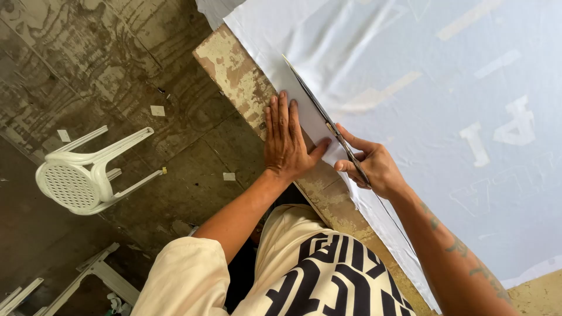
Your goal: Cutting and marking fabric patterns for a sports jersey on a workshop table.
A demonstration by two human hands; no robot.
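Scissors [321,111] in the right hand [369,167] cut the white cloth [410,88] along the bench [234,70] edge. Left hand [285,143] lies flat, holding nothing, beside the scissors. Next move needs a steady straight line.

You are standing in a rough cutting workshop, judging by the worn wooden worktable [234,70] with flaking paint, the wide white sheet [421,117] spread over it, the stained bare floor [88,58] littered with scraps, and a toppled white plastic stool [88,172].
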